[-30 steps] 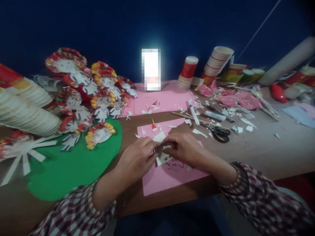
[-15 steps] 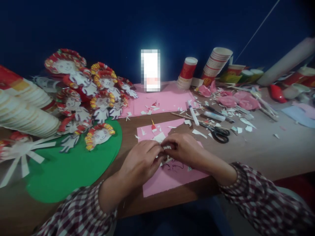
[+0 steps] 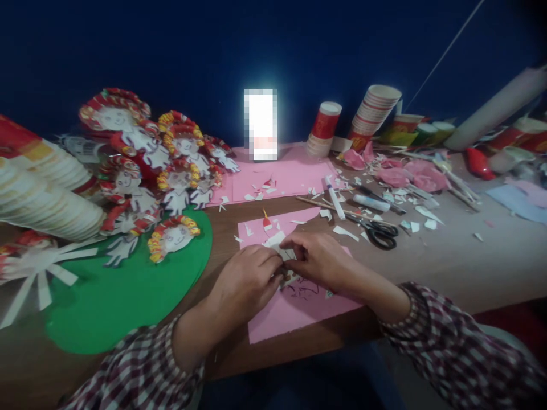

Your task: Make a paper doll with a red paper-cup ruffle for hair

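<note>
My left hand [image 3: 252, 276] and my right hand [image 3: 320, 259] meet over a pink sheet [image 3: 273, 324] at the table's front edge. Between them is a small white paper piece [image 3: 289, 253] with dark lines on it, partly hidden by my fingers. The fingers of both hands are bent and pinched at its edges. Dark marker scribbles show on the pink sheet beside my right hand. Just beyond the hands lie white scraps and a small red-and-white cut piece [image 3: 266, 222] with a yellow tip.
Paper figures [image 3: 175, 236] with red and yellow curled hair stand left, by a green foam sheet [image 3: 128, 307] and stacked paper cups [image 3: 47, 196]. Black-handled scissors [image 3: 382, 233], a white marker [image 3: 335, 198] and scraps lie right. A lit, blurred screen [image 3: 260, 122] stands at the back.
My fingers have shifted slightly around the white paper piece, and a little more of it shows between the hands. Other things lie as before.
</note>
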Available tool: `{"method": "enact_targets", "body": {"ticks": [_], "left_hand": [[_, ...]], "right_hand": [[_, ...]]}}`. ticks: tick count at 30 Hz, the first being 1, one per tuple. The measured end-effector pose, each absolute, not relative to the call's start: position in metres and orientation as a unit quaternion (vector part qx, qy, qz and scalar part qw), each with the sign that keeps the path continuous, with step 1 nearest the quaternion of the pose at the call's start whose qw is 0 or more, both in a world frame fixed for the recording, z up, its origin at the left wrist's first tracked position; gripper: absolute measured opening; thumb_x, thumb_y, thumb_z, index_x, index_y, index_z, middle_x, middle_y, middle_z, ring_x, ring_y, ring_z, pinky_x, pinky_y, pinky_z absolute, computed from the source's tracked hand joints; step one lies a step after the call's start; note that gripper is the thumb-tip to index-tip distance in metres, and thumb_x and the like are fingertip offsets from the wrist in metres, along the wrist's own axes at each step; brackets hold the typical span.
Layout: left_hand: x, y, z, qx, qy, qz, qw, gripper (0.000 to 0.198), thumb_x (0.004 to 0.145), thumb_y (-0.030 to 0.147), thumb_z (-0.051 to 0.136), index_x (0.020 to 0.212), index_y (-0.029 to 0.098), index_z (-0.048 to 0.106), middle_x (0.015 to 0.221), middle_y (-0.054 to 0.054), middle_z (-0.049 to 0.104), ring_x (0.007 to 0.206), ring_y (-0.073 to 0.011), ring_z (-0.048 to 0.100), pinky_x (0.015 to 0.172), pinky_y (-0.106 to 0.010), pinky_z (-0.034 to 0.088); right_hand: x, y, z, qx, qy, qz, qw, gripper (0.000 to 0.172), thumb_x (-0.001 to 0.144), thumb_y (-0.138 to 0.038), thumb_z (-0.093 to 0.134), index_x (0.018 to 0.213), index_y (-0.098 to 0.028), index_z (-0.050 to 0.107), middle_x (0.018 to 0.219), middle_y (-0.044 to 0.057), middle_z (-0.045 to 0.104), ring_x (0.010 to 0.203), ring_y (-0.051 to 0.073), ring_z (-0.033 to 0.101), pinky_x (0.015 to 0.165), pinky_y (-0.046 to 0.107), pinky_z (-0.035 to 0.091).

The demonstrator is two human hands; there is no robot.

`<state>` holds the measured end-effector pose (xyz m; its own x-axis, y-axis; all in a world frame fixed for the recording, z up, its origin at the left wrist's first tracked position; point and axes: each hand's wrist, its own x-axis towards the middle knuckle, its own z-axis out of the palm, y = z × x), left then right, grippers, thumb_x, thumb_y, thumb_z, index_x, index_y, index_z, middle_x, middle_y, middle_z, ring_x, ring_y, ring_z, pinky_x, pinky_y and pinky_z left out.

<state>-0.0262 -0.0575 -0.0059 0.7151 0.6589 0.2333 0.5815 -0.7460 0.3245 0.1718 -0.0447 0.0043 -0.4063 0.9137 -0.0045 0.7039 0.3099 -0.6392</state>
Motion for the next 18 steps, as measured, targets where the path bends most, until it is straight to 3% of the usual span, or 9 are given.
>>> {"method": "enact_targets", "body": {"ticks": [18], "left_hand": [[-0.0245, -0.0558, -0.0059, 0.928, 0.337, 0.129, 0.093, 0.014, 0.09, 0.022, 0.052, 0.095, 0.014, 0.062, 0.097, -0.008, 0.063, 0.09, -0.0239, 0.056, 0.081, -0.041, 0.049]], "right_hand": [[0.1725, -0.043, 0.0049, -0.499, -0.79, 0.294, 0.202, 0.019, 0.077, -0.021, 0.07, 0.096, -0.019, 0.069, 0.064, -0.004, 0.059, 0.058, 0.009, 0.049, 0.057, 0.022, 0.03]]}}
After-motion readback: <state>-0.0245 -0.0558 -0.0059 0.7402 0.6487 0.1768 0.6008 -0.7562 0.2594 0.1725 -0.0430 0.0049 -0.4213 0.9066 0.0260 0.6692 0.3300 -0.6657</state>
